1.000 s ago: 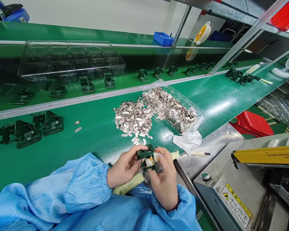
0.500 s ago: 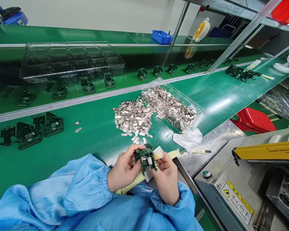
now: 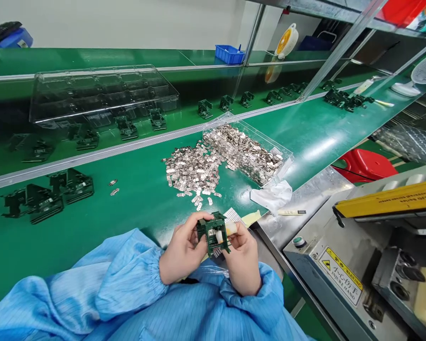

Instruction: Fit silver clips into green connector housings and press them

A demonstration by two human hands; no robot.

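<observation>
A dark green plastic frame (image 3: 212,233) with an open middle is held up at the bench's near edge. My left hand (image 3: 183,246) grips its left side, thumb in front and fingers behind. On the right side, my right hand (image 3: 242,258) closes on the same frame, its thumb low against it. Something white and yellowish (image 3: 230,228), like a finger wrap, covers a right fingertip that reaches toward the frame's opening. Whether a small piece sits under that fingertip is hidden. Beyond the hands lies a heap of small silvery metal plates (image 3: 191,170).
A clear plastic box (image 3: 284,163) spills more plates. Several green frames (image 3: 44,199) stand at left, others along the ledge by a clear tray (image 3: 106,94). At right are a white cloth (image 3: 273,196) and a machine with a warning label (image 3: 341,274).
The camera view has shifted slightly, showing more of the machine at right. Both hands stay on the green frame; the wrapped right fingertip is a little further left, in the frame's opening.
</observation>
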